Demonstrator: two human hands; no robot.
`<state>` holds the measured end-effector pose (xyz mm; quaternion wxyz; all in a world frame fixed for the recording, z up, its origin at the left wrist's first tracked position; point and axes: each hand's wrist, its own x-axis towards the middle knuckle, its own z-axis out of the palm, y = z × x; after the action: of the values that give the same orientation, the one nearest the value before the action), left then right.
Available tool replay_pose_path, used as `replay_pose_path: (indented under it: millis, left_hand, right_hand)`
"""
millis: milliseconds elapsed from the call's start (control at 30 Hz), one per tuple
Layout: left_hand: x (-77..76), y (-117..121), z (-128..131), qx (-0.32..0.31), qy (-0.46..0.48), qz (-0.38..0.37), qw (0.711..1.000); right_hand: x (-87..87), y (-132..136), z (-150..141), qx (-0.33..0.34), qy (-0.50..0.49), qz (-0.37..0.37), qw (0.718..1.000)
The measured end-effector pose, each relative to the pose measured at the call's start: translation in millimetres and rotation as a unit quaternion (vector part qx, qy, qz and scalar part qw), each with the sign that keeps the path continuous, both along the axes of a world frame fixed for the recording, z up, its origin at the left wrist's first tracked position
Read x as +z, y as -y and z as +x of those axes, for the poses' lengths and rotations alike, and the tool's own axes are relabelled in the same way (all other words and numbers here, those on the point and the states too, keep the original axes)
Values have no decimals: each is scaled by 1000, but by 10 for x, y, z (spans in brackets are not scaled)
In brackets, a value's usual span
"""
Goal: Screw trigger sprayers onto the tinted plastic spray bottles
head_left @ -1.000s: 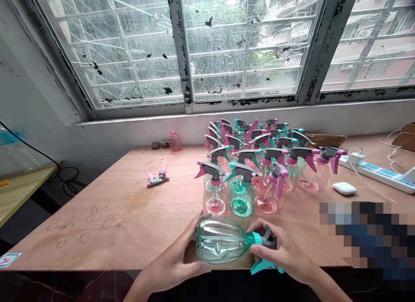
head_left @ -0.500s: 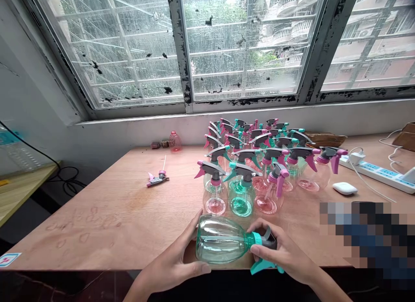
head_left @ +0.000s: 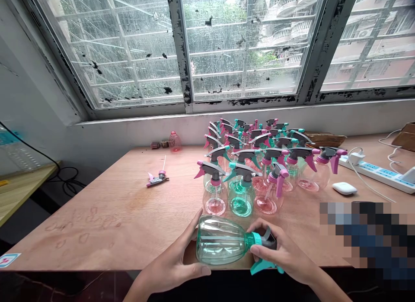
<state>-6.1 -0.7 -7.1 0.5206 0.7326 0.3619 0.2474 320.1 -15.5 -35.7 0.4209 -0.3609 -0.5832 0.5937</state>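
A green transparent spray bottle [head_left: 222, 240] lies sideways between my hands at the table's front edge, its base to the left. My right hand [head_left: 281, 249] is closed around its neck collar and the black and teal spray head, the teal trigger hanging below. Around the bottle's base end, my left hand [head_left: 181, 258] has thumb and fingers curved, the fingers partly hidden behind the bottle. Just beyond stand several upright pink and green spray bottles [head_left: 240, 200] with pink or teal triggers.
On the table's left lies a loose pink spray head [head_left: 158, 179] with its tube. A pink bottle without a head [head_left: 175, 142] stands near the wall. To the right are a white case [head_left: 344, 188], a power strip [head_left: 382, 172] and cables. A blurred patch covers the front right.
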Motion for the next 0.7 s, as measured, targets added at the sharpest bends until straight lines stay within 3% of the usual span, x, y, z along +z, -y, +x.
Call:
replay_pose_path:
  millis: [700]
  left_hand:
    - [34, -5, 16, -12, -6, 16, 1000]
  right_hand:
    - [-34, -2, 0, -13, 24, 4, 1000]
